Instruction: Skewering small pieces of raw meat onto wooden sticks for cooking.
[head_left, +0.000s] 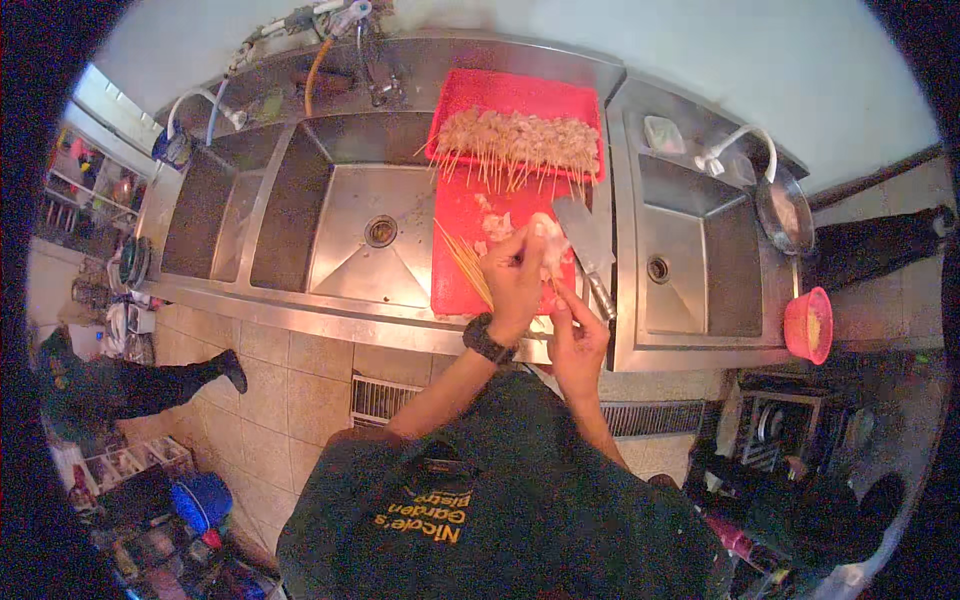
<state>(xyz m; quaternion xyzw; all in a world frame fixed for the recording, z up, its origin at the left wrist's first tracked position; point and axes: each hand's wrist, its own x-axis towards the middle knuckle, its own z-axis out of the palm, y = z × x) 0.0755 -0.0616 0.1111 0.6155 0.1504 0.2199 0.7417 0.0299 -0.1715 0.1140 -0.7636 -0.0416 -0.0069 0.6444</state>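
Meat sits pinched in your left hand, held above the near half of the red cutting board that bridges the steel sink. Your right hand is closed around the lower end of a thin skewer just beneath the piece (the stick itself is hard to make out, so the exact contact is unclear). Judging by its pale, wet look, the piece is soft and slippery: grip it by its thickest part with fingertips on both sides, and keep the skewer held near the point so the thin wood does not bend or snap. Loose skewers lie at the board's left edge, a cleaver rests on its right side, and a red tray of finished skewers stands beyond. Farther right, a small red bowl sits on the counter.
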